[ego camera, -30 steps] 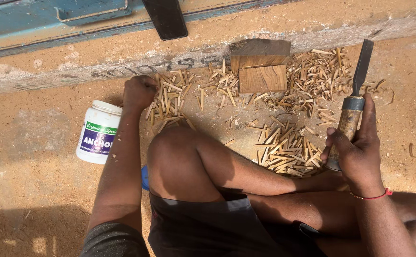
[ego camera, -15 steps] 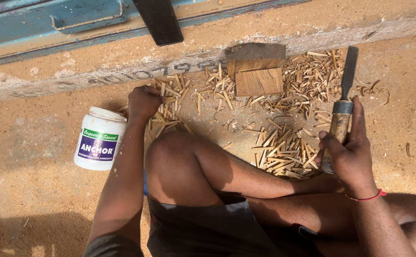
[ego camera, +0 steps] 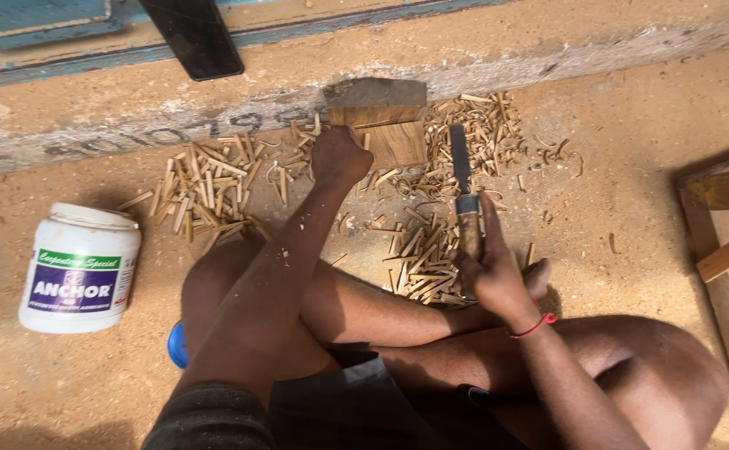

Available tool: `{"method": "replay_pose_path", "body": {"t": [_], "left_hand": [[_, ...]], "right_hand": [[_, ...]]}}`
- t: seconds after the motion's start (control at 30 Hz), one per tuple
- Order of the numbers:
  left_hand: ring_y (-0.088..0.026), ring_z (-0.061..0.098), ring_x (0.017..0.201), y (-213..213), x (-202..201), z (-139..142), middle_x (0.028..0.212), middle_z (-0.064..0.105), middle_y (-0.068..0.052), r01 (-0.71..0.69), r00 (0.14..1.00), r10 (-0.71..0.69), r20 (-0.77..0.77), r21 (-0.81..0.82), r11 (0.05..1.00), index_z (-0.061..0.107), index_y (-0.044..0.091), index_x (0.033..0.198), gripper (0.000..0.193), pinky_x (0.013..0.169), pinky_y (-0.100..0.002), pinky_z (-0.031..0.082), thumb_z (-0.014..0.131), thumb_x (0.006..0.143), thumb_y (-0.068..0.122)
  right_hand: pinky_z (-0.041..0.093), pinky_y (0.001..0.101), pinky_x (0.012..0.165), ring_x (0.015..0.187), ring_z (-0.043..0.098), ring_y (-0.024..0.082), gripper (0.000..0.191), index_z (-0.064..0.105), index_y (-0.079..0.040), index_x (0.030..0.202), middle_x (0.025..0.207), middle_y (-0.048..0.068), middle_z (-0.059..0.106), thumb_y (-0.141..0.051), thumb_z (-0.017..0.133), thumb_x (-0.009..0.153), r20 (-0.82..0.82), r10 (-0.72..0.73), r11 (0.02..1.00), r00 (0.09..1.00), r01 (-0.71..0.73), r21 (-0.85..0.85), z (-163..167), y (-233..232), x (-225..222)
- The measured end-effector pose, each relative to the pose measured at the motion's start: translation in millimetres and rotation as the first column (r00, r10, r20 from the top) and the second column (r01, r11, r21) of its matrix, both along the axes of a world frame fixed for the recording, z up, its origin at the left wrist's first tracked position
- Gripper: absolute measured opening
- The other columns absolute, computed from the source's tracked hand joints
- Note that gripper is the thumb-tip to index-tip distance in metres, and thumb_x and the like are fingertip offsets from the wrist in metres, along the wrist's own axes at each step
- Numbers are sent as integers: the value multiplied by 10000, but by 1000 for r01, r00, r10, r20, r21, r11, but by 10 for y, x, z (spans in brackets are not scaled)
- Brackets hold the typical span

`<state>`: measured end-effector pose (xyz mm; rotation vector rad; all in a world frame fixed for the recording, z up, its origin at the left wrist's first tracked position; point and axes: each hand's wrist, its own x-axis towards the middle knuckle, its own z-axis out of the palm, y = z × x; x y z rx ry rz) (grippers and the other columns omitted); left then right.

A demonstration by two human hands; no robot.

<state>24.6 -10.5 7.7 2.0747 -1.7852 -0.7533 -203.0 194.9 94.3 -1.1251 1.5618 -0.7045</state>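
Up near the concrete step at the far side of the sandy floor sits the wooden block, a chunky squared piece with a darker top face and a lighter cut face turned toward the person. Left hand is right on it, fingers curled against the block's near left corner, touching the wood, though I can't tell how tight the grip is from this angle. Right hand is closed around the handle of a chisel, fingers wrapped shut on it, dark blade pointing away toward the block but stopping short, so tool and wood are apart at this moment.

Judging by the mess, plenty of cutting looks done already: wood chips lie in a thick heap just in front of the crossed legs, another pile fans out to the left, and more curls are scattered behind the block by the step. The block itself looks roughly squared with no finished shape that I can make out, so I'd guess shaping is somewhere in the middle, not near the end.

Further out, a white plastic jar with a lid on stands upright well to the left, and a wooden frame pokes in at the right edge.
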Motion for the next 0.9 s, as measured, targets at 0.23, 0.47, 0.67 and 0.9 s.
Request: {"method": "replay_pose_path", "body": {"t": [0.23,0.47,0.67,0.9], "left_hand": [[-306,759,852,0,-63,-233,880,774,-159,-149,956,155,-249,41,988,747,40,868,345,791,-430,596,929,701,281],[-257,772,776,-74,-1,-212,819,778,-125,-150,928,154,-339,41,988,765,84,820,282,749,-401,595,903,752,319],[-253,768,785,-93,41,-172,831,778,-120,-105,941,129,-312,91,990,782,104,832,282,772,-401,593,899,740,344],[-287,750,864,-59,93,-51,894,773,-130,-70,957,76,-279,32,997,780,110,890,286,807,-425,572,890,755,337]], "right_hand": [[600,334,478,501,619,174,932,-73,-280,1627,870,128,683,-85,564,975,-46,113,988,993,-107,111,-149,-83,126],[641,376,567,558,672,188,900,8,-286,1647,1549,110,379,-41,540,963,-85,199,973,976,-186,133,-206,-136,515],[658,376,607,550,707,224,869,30,-299,1626,1309,184,688,-68,537,958,-159,266,957,951,-241,162,-278,-58,642],[644,472,836,696,738,337,985,-41,-293,1651,820,208,754,-69,562,904,-423,363,931,830,-342,128,-474,-126,840]]}}
